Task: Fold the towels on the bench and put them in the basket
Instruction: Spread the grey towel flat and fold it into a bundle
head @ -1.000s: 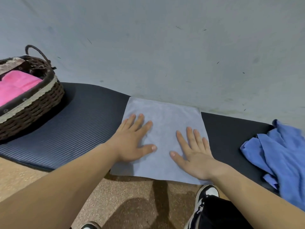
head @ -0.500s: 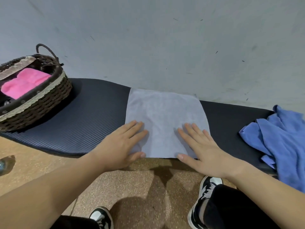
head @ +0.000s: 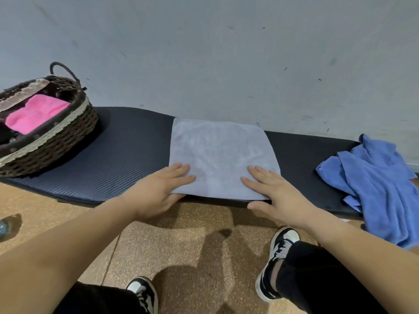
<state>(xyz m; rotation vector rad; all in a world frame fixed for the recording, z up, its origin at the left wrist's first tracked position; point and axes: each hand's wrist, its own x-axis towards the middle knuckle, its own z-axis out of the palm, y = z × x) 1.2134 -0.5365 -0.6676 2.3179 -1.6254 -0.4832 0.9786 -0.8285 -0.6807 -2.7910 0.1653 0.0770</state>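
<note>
Grey square microfibre towel (head: 220, 155), frame centre: my left hand (head: 156, 189) and right hand (head: 276, 191) pressed its lower corners flat-fingered, nothing pinched. Best move looked like pinching both, folding up-frame evenly.

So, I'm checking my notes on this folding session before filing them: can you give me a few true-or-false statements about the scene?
The pale grey square towel lies spread flat on the dark ribbed bench pad. True.
The left hand and right hand rest on its far corners. False: its near corners.
The brown wicker basket holds a pink towel. True.
The crumpled blue towel lies in the basket. False: it sits on the pad's right end.
</note>
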